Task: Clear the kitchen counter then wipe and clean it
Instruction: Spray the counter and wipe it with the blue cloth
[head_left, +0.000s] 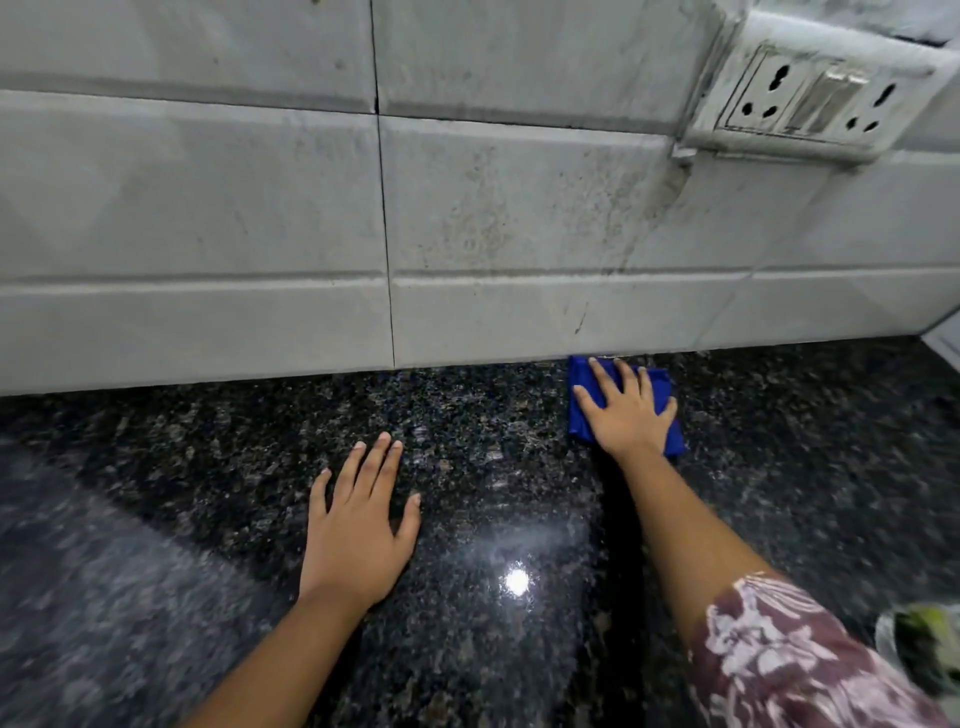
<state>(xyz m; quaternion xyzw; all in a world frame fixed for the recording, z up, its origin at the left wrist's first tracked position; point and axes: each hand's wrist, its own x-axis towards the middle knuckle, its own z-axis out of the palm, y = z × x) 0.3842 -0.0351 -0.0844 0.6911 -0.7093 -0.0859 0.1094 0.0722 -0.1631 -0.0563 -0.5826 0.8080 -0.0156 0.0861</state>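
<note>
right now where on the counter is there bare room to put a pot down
Widest bare patch: the granite counter left of the left hand, back to the tiled wall. Also bare: the strip between the hands, and right of the blue cloth under the right hand. Tightest at the lower right, by a plastic bag.
</note>
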